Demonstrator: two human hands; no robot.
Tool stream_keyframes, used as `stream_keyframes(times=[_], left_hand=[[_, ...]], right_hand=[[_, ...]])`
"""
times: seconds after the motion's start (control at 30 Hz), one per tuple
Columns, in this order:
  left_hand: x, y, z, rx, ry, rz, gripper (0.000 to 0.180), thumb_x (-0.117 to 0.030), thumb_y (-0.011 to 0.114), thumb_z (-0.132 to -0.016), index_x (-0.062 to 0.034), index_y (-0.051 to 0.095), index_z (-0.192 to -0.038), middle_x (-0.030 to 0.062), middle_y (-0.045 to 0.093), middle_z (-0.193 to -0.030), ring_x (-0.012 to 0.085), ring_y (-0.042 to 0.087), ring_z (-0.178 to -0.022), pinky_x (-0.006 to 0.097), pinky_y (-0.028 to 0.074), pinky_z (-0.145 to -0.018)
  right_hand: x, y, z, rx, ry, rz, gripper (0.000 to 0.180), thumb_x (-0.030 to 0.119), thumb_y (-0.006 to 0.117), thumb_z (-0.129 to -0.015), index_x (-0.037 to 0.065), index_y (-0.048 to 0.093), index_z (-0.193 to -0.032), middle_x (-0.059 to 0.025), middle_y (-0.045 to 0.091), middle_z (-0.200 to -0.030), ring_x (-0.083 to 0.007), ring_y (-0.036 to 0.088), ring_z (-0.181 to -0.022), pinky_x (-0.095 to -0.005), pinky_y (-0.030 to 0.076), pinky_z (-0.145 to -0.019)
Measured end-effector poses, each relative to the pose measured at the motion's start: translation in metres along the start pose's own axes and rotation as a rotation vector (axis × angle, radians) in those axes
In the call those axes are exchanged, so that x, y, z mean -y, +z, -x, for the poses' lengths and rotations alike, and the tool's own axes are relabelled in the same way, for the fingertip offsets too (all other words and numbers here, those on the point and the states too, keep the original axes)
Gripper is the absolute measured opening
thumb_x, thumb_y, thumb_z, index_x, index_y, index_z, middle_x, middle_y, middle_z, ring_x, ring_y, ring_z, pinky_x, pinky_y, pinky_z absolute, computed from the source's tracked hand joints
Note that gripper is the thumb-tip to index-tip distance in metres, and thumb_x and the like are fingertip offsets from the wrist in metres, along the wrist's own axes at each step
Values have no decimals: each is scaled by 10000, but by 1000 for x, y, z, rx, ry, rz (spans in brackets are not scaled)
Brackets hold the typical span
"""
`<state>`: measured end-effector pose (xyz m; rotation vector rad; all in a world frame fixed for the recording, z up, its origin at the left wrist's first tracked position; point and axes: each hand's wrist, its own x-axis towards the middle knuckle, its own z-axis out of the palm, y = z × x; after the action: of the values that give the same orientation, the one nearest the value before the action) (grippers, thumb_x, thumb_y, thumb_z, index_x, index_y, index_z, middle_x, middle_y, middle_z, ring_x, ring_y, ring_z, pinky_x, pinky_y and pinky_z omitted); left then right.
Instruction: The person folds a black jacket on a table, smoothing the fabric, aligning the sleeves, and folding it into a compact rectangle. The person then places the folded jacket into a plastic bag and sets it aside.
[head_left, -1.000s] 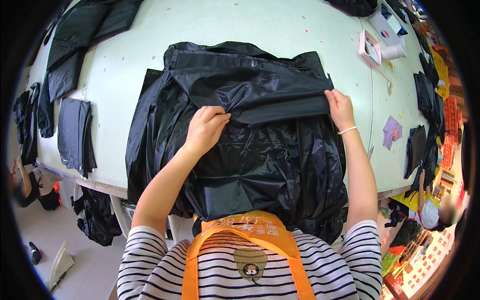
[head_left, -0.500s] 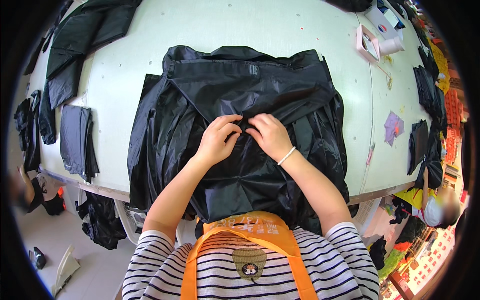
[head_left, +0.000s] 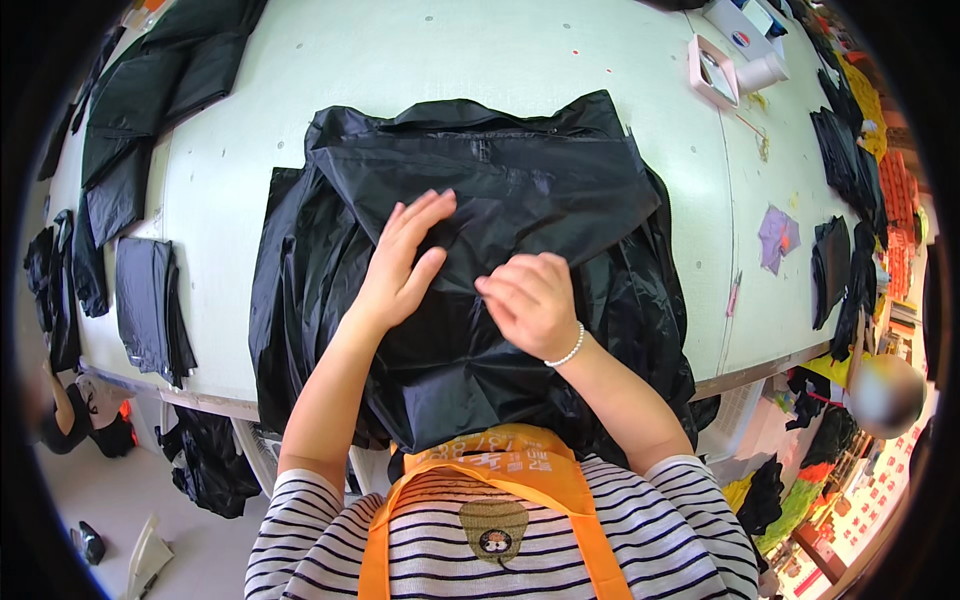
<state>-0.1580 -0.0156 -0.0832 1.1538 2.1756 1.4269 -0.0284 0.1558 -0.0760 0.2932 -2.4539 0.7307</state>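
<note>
A pile of shiny black garments (head_left: 470, 370) lies in front of me, its near edge at my orange apron (head_left: 500, 450). Across the top garment a broad flap (head_left: 560, 210) is folded down, with a small label near its upper edge. My left hand (head_left: 405, 258) is over the left part of the flap, fingers stretched out and thumb apart, holding nothing. My right hand (head_left: 532, 302), with a bead bracelet at the wrist, is at the flap's lower edge, its fingers curled in. Whether cloth is pinched in them is hidden.
Folded black garments (head_left: 148, 300) lie at the left, with a longer black stack (head_left: 150, 90) beyond. To the right are a purple scrap (head_left: 776, 240), small snips (head_left: 734, 295), a pink tray (head_left: 712, 72) and a white cup (head_left: 762, 72). More folded black pieces (head_left: 830, 270) lie farther right.
Both hands were together at the flap's lower edge. My left hand has opened and moved up and left; my right has drawn slightly nearer me and curled. The view has shifted a little.
</note>
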Motion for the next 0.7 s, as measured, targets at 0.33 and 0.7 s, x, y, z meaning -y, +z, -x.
stream_keyframes(times=[0.33,0.7], left_hand=[[55,58,-8,-60,-504,-992,733,-382,652,-791,20,404,-1351,245,253,-1480,427,221,-1370,611,177,-1077],[24,114,27,92,-330,-698,727,-489,608,-825,-141,382,-1421,140,229,-1529,356,182,-1412,618,164,-1075]], right_hand=[[-9,30,78,367,343,-277,212,134,670,-786,36,655,-973,-65,596,-947,-240,544,-956,-340,436,-847],[-148,-16,93,-629,1385,-695,568,83,697,-833,-70,436,-1314,-69,644,-1048,-137,589,-971,-262,443,-894]])
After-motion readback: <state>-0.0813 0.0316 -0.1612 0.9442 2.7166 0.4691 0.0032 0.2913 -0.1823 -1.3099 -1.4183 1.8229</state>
